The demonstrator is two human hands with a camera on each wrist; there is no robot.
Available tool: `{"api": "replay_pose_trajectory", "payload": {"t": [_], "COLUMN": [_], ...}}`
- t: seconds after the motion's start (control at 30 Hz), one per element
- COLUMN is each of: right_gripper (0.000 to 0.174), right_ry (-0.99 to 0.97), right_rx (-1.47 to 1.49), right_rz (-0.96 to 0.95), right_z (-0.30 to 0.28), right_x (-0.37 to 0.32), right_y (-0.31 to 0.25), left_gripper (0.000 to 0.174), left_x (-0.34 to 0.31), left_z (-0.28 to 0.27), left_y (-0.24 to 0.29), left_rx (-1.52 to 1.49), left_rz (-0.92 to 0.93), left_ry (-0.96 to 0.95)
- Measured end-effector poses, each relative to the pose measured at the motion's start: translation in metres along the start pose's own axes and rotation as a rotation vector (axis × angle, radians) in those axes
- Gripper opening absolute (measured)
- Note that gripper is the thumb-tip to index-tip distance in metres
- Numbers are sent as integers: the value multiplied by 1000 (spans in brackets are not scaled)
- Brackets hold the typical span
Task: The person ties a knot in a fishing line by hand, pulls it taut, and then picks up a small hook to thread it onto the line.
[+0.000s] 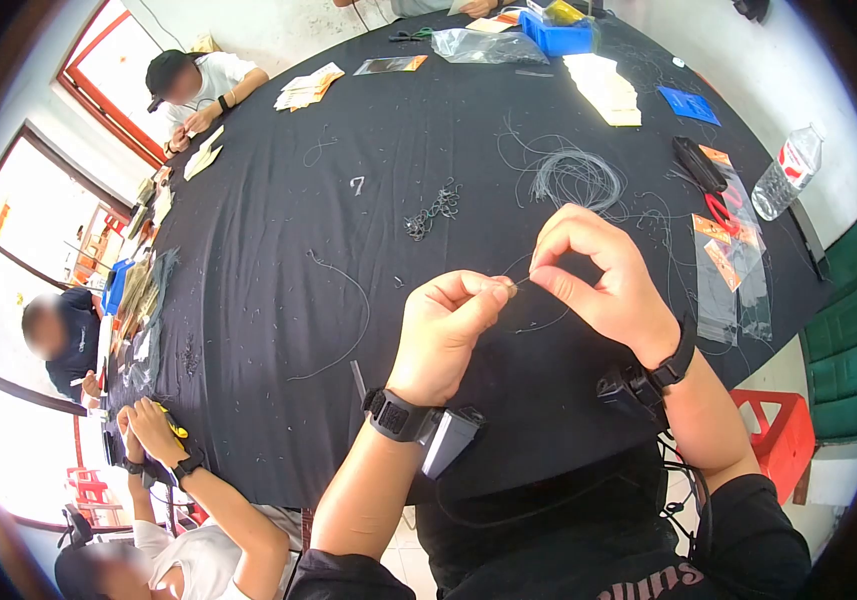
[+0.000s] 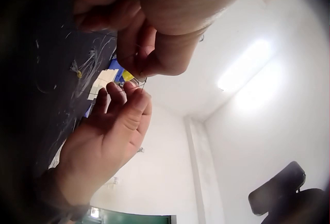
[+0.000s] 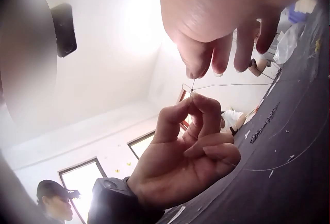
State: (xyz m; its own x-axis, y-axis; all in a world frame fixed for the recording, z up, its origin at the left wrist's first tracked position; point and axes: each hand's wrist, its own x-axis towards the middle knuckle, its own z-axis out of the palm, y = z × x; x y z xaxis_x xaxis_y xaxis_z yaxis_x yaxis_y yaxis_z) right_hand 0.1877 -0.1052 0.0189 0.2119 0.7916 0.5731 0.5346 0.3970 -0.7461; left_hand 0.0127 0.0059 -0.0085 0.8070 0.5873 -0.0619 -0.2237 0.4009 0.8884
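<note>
Close together over the black tablecloth, my two hands work on a thin fishing line (image 3: 234,85). Thumb and index finger of my left hand (image 1: 445,325) pinch it, and a tiny dark piece (image 3: 192,91) sticks up at those fingertips, its lower part hidden. Just to the right, my right hand (image 1: 598,270) pinches a short taut stretch of the line between thumb and forefinger. A loose curve of line also hangs below the hands. Beyond them lie a cluster of small dark hooks (image 1: 416,225) and a coil of clear line (image 1: 578,182).
On the right are red-handled scissors (image 1: 721,215), plastic sleeves with orange tops (image 1: 718,270), a black pouch (image 1: 698,163) and a water bottle (image 1: 786,172). Pale cards (image 1: 603,88) and a blue bin (image 1: 556,35) stand farther back. Other people sit around the table.
</note>
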Motion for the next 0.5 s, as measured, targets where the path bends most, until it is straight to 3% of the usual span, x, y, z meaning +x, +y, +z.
{"api": "replay_pose_trajectory", "payload": {"t": [0.13, 0.27, 0.5], "right_gripper": [11, 21, 10], "right_ry": [64, -48, -211], "right_rx": [82, 266, 294], "right_rz": [109, 282, 523], "right_z": [0, 10, 10], "right_x": [-4, -9, -8], "right_y": [8, 6, -4], "left_gripper": [4, 3, 5], "left_x": [0, 0, 0], "left_z": [0, 1, 1], "left_y": [0, -1, -2], "left_rx": [-7, 6, 55], "left_rz": [22, 62, 126], "left_ry": [25, 69, 121]}}
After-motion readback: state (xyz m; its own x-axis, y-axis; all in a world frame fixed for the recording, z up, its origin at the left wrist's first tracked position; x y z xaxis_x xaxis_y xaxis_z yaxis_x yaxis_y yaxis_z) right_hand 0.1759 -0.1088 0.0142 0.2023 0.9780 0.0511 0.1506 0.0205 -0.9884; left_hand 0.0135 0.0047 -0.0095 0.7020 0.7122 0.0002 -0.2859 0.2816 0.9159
